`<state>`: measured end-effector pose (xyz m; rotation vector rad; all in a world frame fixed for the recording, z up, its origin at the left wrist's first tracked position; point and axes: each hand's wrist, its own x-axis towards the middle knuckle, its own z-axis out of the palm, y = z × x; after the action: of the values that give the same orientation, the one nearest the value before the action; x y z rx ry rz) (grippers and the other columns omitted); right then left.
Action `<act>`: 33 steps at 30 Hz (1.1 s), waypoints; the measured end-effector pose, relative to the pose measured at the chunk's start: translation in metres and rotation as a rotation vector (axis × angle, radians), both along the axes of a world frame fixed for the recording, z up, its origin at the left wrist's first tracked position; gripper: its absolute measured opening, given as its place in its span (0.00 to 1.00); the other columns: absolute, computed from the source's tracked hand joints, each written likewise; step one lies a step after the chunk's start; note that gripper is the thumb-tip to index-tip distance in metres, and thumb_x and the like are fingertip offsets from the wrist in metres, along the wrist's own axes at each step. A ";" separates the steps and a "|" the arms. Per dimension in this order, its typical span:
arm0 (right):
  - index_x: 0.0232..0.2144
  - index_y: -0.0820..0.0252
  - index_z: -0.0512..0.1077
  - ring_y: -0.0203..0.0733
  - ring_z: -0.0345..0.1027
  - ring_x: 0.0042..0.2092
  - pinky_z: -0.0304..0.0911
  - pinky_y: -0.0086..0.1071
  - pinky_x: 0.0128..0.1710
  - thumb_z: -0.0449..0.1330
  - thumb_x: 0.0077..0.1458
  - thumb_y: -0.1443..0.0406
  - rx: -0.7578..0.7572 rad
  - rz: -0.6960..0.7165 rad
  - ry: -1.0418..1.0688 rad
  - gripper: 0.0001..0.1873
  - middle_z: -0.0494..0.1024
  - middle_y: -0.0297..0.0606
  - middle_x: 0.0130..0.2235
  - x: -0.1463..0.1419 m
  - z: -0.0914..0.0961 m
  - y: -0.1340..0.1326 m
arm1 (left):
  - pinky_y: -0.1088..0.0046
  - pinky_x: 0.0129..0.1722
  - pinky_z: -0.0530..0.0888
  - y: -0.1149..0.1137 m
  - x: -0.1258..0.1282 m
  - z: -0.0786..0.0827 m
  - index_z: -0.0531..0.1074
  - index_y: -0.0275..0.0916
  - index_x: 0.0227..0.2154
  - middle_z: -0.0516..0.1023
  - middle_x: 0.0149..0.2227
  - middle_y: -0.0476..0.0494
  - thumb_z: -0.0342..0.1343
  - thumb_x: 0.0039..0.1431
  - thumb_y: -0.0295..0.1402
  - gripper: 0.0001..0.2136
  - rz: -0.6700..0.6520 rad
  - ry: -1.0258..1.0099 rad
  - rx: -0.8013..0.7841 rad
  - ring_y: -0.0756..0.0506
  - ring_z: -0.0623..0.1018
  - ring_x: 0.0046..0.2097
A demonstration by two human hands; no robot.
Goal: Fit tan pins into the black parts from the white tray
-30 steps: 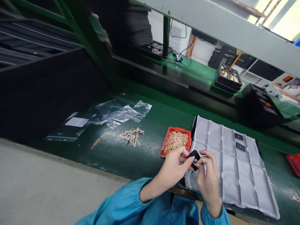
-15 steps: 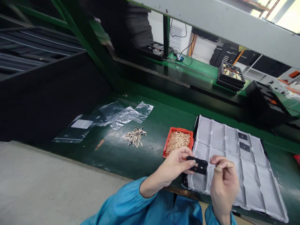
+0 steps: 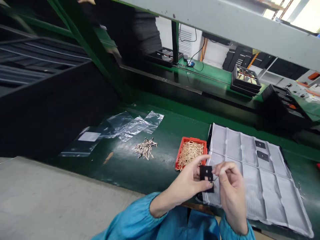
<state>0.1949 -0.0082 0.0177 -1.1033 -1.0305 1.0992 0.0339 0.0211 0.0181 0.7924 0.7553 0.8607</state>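
Note:
My left hand (image 3: pixel 186 181) grips a small flat black plate (image 3: pixel 206 173) with cut-out holes, thumb across its lower part. Close against the plate's right edge, my right hand (image 3: pixel 232 190) pinches something thin and dark, too small to name. Just beyond my left hand stands a red tray (image 3: pixel 178 154) full of thin tan pieces (image 3: pixel 191 151). Under and right of my hands lies a white, ribbed pocketed sheet (image 3: pixel 252 180), with two similar black plates (image 3: pixel 262 155) on its far part.
A pile of tan pieces with dark ends (image 3: pixel 145 147) lies left of the tray on the green bench (image 3: pixel 160 170). Clear plastic bags (image 3: pixel 136 126) are spread behind it. A large black bin (image 3: pixel 55 110) stands at left. Black framed trays (image 3: pixel 245 80) rest on the rear shelf.
My left hand has turned the black plate more upright. My right hand has moved left, bringing its pinched fingers up to the plate's edge.

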 end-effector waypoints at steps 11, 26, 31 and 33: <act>0.41 0.54 0.75 0.40 0.77 0.45 0.73 0.33 0.47 0.71 0.58 0.59 -0.123 -0.027 0.033 0.11 0.81 0.37 0.42 -0.022 0.000 0.008 | 0.74 0.27 0.78 -0.004 -0.017 0.001 0.76 0.33 0.50 0.79 0.27 0.48 0.63 0.64 0.49 0.23 0.146 0.199 0.072 0.48 0.80 0.25; 0.40 0.54 0.74 0.38 0.77 0.42 0.74 0.29 0.42 0.72 0.57 0.56 -0.188 -0.156 0.048 0.15 0.79 0.36 0.40 -0.037 -0.001 -0.001 | 0.69 0.35 0.86 -0.015 -0.015 0.010 0.72 0.38 0.48 0.82 0.45 0.40 0.62 0.65 0.50 0.21 0.116 0.136 0.042 0.45 0.86 0.33; 0.40 0.55 0.75 0.40 0.77 0.41 0.75 0.31 0.42 0.72 0.56 0.54 -0.171 -0.201 -0.003 0.16 0.80 0.37 0.39 -0.042 0.002 -0.003 | 0.69 0.34 0.86 -0.018 -0.014 0.012 0.73 0.39 0.49 0.81 0.48 0.39 0.62 0.65 0.49 0.20 0.120 0.158 0.073 0.44 0.86 0.35; 0.39 0.56 0.75 0.41 0.77 0.41 0.75 0.33 0.42 0.72 0.55 0.53 -0.153 -0.226 -0.034 0.17 0.81 0.38 0.38 -0.044 0.004 -0.003 | 0.70 0.33 0.85 -0.018 -0.014 0.012 0.73 0.39 0.50 0.81 0.49 0.39 0.61 0.66 0.49 0.19 0.116 0.148 0.085 0.44 0.86 0.35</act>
<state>0.1508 -0.0112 0.0214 -1.3311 -0.8347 0.9912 0.0201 0.0028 0.0303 0.9018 0.9069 0.9505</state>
